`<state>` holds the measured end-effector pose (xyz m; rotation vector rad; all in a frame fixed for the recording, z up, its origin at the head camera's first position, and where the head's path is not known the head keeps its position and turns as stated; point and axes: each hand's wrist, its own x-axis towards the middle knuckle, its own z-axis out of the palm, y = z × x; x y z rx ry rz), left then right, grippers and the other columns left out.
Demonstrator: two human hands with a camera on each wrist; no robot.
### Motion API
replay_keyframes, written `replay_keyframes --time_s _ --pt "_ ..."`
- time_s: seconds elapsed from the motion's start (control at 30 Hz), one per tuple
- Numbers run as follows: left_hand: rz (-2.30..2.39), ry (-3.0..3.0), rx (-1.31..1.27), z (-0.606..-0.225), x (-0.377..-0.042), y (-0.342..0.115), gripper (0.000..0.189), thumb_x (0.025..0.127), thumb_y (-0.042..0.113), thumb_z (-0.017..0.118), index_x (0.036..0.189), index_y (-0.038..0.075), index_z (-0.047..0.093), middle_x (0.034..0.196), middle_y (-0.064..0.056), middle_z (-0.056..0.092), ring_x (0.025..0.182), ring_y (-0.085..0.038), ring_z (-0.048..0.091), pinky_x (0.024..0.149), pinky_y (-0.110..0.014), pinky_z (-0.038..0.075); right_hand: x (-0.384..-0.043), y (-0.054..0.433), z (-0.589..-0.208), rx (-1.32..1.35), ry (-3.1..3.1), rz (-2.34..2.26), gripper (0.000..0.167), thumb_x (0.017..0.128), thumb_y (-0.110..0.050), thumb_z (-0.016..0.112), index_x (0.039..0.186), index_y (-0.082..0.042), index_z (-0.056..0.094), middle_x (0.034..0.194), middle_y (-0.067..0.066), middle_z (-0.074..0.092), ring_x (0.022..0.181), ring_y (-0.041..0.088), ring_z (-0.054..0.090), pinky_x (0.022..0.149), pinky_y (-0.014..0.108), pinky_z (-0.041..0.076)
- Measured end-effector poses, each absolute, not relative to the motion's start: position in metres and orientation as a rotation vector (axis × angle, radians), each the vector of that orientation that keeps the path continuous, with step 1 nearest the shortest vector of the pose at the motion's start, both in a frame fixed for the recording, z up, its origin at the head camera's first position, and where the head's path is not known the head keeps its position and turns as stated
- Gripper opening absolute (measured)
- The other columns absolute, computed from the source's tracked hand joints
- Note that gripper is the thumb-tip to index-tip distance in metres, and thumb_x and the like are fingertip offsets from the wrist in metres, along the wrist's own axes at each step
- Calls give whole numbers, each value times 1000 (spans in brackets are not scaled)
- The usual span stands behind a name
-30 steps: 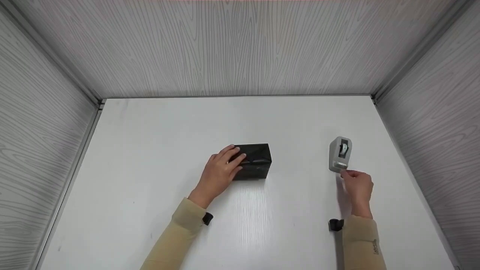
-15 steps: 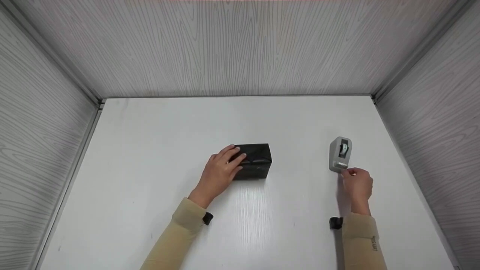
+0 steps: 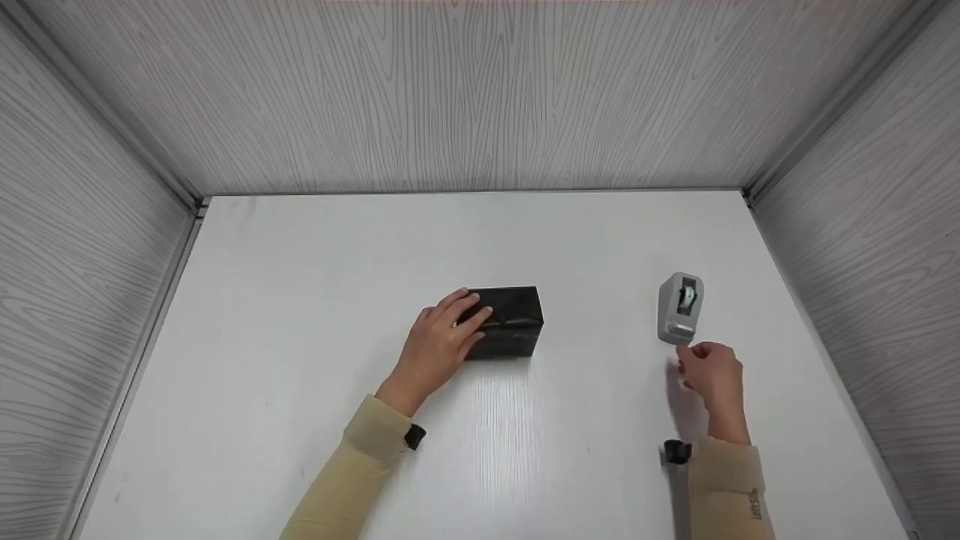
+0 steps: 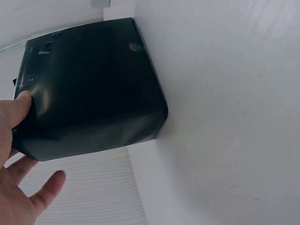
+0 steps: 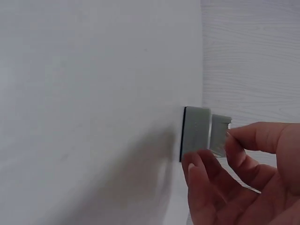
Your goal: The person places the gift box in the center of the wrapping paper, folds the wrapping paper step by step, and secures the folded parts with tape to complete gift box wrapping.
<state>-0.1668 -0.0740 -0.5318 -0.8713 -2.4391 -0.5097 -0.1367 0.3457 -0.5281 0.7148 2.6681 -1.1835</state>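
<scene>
On the white table stands a box wrapped in black paper (image 3: pixel 514 330), with bits of clear tape on its side in the left wrist view. My left hand (image 3: pixel 435 349) holds its left end, fingers over the top and thumb against the near face. Farther right sits a grey tape dispenser (image 3: pixel 679 309) with a roll in it. Just in front of its cutter, my right hand (image 3: pixel 714 375) has thumb and forefinger pinched together on the end of the tape, which is barely visible. The right wrist view shows these fingertips (image 5: pixel 232 133) at the toothed edge.
The white tabletop (image 3: pixel 300 277) is bounded by grey wood-grain panels at the back (image 3: pixel 480 97), left and right. A black wrist strap piece (image 3: pixel 677 451) juts from the right sleeve, and another (image 3: pixel 415 436) from the left.
My right hand rose slightly at the dispenser's front, then drew back a little towards me, its fingertips still near the cutter. The left hand and the box have stayed in place.
</scene>
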Motion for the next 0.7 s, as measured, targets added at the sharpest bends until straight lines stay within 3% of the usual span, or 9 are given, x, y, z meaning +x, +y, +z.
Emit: replay_keyframes --time_s 0.17,0.37,0.7 --pt "-499 -2432 -878 -531 -167 -74 33 94 24 68 126 16 68 132 -10 58 130 -26 48 82 -46 50 -135 325 -517 516 2541 -1315 41 102 -32 52 116 6 58 101 16 66 90 22 65 74 31 55" --pt "-492 -2415 -891 -532 -166 -75 33 94 23 68 126 17 69 132 -11 58 130 -28 48 81 -46 51 -134 290 -509 197 2561 -1426 34 102 -27 56 110 6 60 97 15 68 91 24 67 80 35 54" --pt "-497 -2407 -884 -531 -166 -74 32 94 23 68 125 18 69 132 -12 59 130 -28 48 82 -46 51 -136 217 -496 -260 2440 -1695 15 99 -14 61 100 1 63 92 14 69 87 26 67 76 36 56"
